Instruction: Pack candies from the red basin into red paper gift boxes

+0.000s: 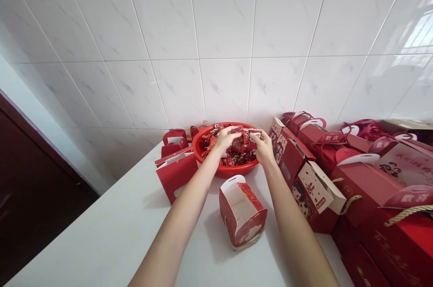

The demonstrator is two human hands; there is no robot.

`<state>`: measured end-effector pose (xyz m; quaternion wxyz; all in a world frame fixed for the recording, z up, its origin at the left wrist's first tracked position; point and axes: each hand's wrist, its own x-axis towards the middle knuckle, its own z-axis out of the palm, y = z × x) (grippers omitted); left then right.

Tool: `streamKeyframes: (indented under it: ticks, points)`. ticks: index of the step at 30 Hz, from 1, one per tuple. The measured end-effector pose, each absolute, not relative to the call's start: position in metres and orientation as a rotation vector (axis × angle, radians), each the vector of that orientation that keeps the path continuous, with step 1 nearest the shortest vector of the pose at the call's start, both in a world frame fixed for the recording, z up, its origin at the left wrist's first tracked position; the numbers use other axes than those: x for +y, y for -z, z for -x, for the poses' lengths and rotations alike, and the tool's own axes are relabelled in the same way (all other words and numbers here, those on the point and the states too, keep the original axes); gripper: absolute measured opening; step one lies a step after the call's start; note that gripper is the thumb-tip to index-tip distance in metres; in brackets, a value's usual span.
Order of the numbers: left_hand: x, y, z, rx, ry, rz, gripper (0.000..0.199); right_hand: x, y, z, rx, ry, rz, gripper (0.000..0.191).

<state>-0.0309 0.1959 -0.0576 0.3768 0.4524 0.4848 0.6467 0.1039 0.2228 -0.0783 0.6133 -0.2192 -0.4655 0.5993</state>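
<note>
A red plastic basin (233, 170) full of red-wrapped candies (238, 158) stands against the wall. Both of my hands reach over it. My left hand (226, 139) has its fingers curled around red-wrapped candy at the middle of the basin. Between the thumb and fingers of my right hand (264, 146) is a wrapped candy (248, 135) with dark print on a pale patch. Below the basin, between my forearms, a red gift box (242, 215) stands with its top open and a rope handle hanging at its front. Its visible inside is bare.
Left of the basin stand a red box (177, 174) and a smaller red box (175, 140). Many red gift boxes (358, 183) with rope handles crowd the right side. A cream-fronted box (313, 188) is beside my right forearm. White tiled wall (223, 84) closes off the back of the white table (111, 237).
</note>
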Motion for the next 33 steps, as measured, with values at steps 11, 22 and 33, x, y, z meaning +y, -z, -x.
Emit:
streamKeyframes:
  ticks: [11,22,33]
  points:
    - [0.196,0.061,0.047,2.25,-1.396,-1.206,0.03,0.224,0.08,-0.101,-1.065,-1.322,0.543,0.028]
    - [0.191,0.065,0.042,2.405,-0.966,-1.401,0.034,0.22,0.077,-0.101,-1.048,-1.331,0.566,0.029]
    - [0.191,0.06,0.037,1.639,-1.796,-1.36,0.027,0.221,0.077,-0.102,-1.024,-1.329,0.559,0.03]
